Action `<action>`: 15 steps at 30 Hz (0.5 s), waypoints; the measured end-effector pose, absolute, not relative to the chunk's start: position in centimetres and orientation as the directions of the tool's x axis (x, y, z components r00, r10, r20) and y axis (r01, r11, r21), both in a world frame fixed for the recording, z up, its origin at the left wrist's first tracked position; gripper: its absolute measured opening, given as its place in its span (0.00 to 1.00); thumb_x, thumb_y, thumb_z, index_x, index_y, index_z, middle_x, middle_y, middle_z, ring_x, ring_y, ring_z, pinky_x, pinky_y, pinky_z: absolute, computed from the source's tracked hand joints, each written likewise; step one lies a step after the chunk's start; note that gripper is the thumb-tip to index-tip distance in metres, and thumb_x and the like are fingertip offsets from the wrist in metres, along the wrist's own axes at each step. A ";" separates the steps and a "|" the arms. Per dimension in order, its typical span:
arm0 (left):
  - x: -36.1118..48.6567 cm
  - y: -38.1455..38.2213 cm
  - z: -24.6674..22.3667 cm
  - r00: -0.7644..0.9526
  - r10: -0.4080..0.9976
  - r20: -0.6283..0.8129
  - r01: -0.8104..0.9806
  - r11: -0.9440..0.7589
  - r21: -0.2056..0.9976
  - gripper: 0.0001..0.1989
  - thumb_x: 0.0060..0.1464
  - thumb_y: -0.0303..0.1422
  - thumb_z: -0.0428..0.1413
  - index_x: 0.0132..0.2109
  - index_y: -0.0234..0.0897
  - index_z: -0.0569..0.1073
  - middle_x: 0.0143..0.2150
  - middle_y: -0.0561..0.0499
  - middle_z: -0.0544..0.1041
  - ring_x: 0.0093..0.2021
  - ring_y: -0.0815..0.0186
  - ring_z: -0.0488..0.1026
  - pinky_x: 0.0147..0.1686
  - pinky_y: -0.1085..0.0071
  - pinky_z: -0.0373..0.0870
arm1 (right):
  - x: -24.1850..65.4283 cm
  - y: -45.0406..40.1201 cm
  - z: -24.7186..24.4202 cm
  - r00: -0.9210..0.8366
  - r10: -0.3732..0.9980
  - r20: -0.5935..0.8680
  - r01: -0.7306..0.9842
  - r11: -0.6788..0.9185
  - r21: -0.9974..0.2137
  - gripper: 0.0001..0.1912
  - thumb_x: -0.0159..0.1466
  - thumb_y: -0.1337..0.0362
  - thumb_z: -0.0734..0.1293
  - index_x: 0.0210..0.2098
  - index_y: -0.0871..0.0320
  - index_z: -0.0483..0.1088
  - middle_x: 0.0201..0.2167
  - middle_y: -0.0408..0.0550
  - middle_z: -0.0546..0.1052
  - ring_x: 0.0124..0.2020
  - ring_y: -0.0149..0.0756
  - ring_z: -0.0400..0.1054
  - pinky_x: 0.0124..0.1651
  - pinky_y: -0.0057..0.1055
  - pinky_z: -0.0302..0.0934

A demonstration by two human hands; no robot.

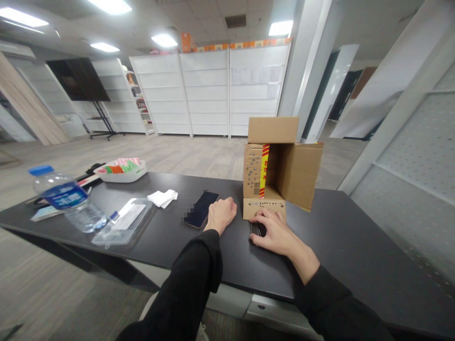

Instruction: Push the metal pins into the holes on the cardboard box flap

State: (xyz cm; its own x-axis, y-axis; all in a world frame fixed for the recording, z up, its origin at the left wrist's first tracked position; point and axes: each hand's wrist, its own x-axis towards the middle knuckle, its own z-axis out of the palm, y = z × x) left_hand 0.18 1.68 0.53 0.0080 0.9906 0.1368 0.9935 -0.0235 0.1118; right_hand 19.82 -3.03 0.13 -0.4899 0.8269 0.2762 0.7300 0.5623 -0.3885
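Observation:
My left hand (222, 215) rests on the table as a closed fist, beside a dark smartphone (202, 209). What its curled fingers hold, if anything, is hidden. My right hand (275, 232) is bent over a row of thin silvery metal pins (255, 230), which lie between its thumb and forefinger. Just beyond that hand stands an open cardboard box (254, 170), its opening facing me. Metal heads or holes dot the box's left panel. A line of small dots runs across the lower flap (263, 204), near my right fingertips.
Left on the dark table (167, 189) are crumpled white tissue (162, 198), a clear plastic case (124, 222), a water bottle (71, 196) and a white basket (122, 174) with colourful packets. The box's side flap (305, 175) sticks out right. A perforated partition (415, 175) borders the right.

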 end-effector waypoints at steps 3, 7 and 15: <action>0.2 1.7 0.5 0.002 0.992 0.127 0.993 -0.016 0.114 0.19 0.64 0.38 0.40 0.45 0.39 0.75 0.42 0.40 0.80 0.44 0.54 0.78 0.43 0.62 0.70 | 19.7 -3.0 0.1 -0.485 0.829 0.277 0.736 0.558 -0.382 0.17 0.56 0.57 0.71 0.44 0.55 0.74 0.44 0.49 0.72 0.46 0.44 0.66 0.52 0.45 0.52; 0.1 1.7 0.5 0.000 0.991 0.132 0.993 -0.015 0.115 0.19 0.64 0.38 0.41 0.45 0.39 0.75 0.41 0.41 0.80 0.44 0.55 0.78 0.43 0.63 0.69 | 19.5 -3.0 0.3 -0.483 0.830 0.279 0.737 0.557 -0.382 0.14 0.57 0.57 0.70 0.42 0.55 0.75 0.43 0.48 0.72 0.46 0.43 0.66 0.52 0.44 0.53; 0.1 1.7 0.5 0.000 0.991 0.133 0.992 -0.016 0.123 0.19 0.64 0.37 0.41 0.45 0.39 0.76 0.41 0.40 0.80 0.44 0.54 0.78 0.42 0.63 0.70 | 19.3 -2.9 0.4 -0.478 0.830 0.289 0.730 0.558 -0.394 0.11 0.60 0.58 0.68 0.40 0.55 0.75 0.42 0.48 0.73 0.45 0.42 0.67 0.48 0.41 0.53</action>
